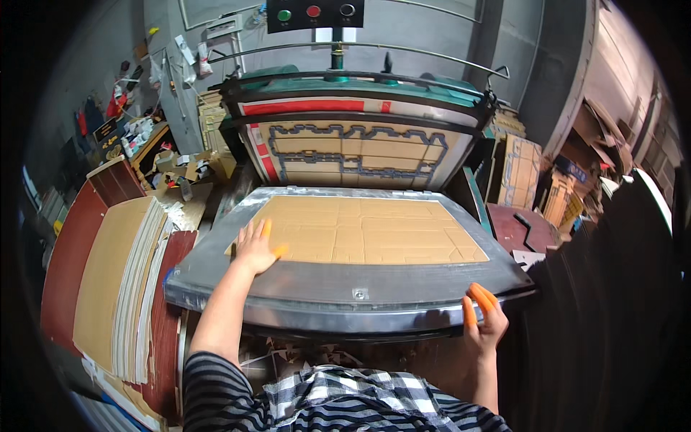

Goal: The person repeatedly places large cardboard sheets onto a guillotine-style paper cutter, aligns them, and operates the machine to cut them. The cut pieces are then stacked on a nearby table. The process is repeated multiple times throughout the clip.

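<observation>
Press bed point(216, 277) carries a cut cardboard sheet point(367, 230); left hand point(255, 247) lies flat, unclenched, steadying it, while right hand point(484, 317) hooks the bed's rim for support.

Above the die-cutting press bed point(345, 277) the space is open up to the raised die plate point(353, 155); a cardboard stack point(119, 277) crowds the bed's left side; a dark panel point(612, 288) walls its right.
</observation>
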`<act>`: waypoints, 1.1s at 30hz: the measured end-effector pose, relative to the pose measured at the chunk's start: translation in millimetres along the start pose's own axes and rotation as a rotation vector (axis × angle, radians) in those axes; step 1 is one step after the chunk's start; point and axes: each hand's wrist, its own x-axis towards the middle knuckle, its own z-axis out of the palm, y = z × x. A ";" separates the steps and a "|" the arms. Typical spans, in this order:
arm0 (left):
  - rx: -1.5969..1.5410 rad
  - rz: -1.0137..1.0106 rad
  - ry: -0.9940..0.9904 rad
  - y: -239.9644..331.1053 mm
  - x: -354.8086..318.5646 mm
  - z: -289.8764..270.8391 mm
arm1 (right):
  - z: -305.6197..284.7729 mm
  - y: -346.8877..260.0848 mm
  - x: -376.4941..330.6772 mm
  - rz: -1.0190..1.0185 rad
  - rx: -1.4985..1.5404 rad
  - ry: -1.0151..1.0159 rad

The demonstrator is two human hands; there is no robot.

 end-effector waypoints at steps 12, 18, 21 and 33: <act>0.024 0.281 -0.147 -33.4 -224.4 -12.4 | 72.2 17.6 -32.9 0.305 -0.530 -0.972; -0.101 0.420 0.359 -80.6 -230.0 -26.4 | -10.3 -66.5 -49.7 -0.015 -0.477 -1.004; -0.129 0.522 0.427 -94.8 -207.9 -29.1 | -1.3 -60.6 -91.4 -0.099 -0.642 -0.790; 0.433 0.417 0.620 -221.3 -285.9 -303.2 | 171.2 -175.9 -31.5 -0.197 0.061 -0.453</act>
